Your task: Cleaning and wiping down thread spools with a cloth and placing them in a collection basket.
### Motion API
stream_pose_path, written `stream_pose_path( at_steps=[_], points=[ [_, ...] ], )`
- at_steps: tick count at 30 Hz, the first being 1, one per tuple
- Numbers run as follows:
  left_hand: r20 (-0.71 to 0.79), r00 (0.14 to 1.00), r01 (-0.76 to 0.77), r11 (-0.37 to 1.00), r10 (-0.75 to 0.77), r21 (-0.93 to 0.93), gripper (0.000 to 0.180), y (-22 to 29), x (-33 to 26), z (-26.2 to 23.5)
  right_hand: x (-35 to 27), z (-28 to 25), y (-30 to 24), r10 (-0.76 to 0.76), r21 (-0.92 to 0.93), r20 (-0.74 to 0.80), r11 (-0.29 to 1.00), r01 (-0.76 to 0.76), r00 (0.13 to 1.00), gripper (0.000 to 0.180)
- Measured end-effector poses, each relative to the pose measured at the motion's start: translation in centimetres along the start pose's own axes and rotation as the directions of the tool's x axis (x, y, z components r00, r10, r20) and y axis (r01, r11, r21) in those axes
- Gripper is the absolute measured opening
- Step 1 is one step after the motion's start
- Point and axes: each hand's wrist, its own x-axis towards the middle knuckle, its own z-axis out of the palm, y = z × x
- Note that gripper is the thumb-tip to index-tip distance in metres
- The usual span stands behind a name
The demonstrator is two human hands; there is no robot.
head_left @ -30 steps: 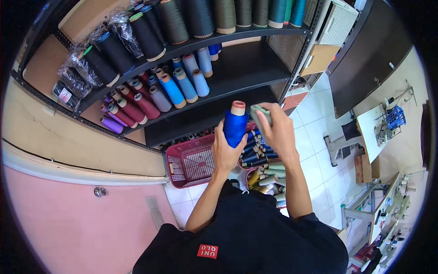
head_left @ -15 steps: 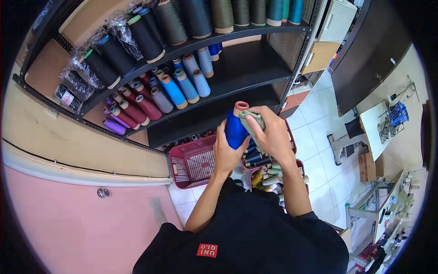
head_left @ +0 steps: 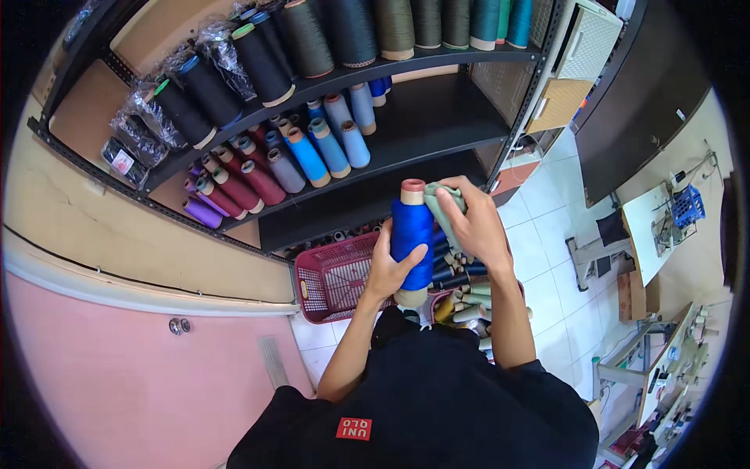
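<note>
Blue cone (head_left: 412, 234): tilted round since last frame, base now poking out below left fingers (head_left: 383, 234)
Left fingers: wrapped round its middle, prob for steadiness
Right fingers (head_left: 459, 190): pinching green cloth (head_left: 439, 205) right by its neck

Your left hand (head_left: 386, 270) grips a blue tapered thread spool (head_left: 412, 230); your right hand (head_left: 480, 228) holds pale green cloth (head_left: 434, 205).

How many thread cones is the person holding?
1: the blue cone, in the left hand. The right hand holds a pale green cloth. No second held cone shows, though fingers could hide something small.
</note>
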Motion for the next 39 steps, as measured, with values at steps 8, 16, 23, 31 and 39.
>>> stream_pose_path(
  at_steps=[8,16,23,31,39],
  points=[
    [-0.002,0.993,0.113,0.957,-0.118,-0.267,0.085,-1.0,0.3,-0.2,-1.6,2.3,-0.7,-0.091,0.082,-0.199,0.991,0.109,0.976,0.021],
    [0.115,0.948,0.316,0.815,-0.298,-0.486,0.065,-1.5,0.6,-0.6,-2.0,2.9,3.8,0.067,0.102,-0.242,0.994,-0.043,0.968,0.026],
    [0.031,0.902,0.366,0.725,-0.431,-0.583,0.059,-2.0,1.2,0.6,-3.6,3.2,0.3,-0.045,0.049,-0.126,0.997,0.052,0.991,0.022],
    [0.146,0.936,0.345,0.744,-0.321,-0.572,0.056,-1.8,1.5,0.0,-3.7,2.4,4.2,0.060,-0.033,-0.194,0.997,-0.068,0.979,0.024],
    [-0.019,0.916,0.328,0.773,-0.401,-0.544,0.055,-0.8,1.3,1.9,-3.5,3.7,1.5,-0.027,0.079,-0.199,0.996,0.043,0.980,0.022]
  ],
)
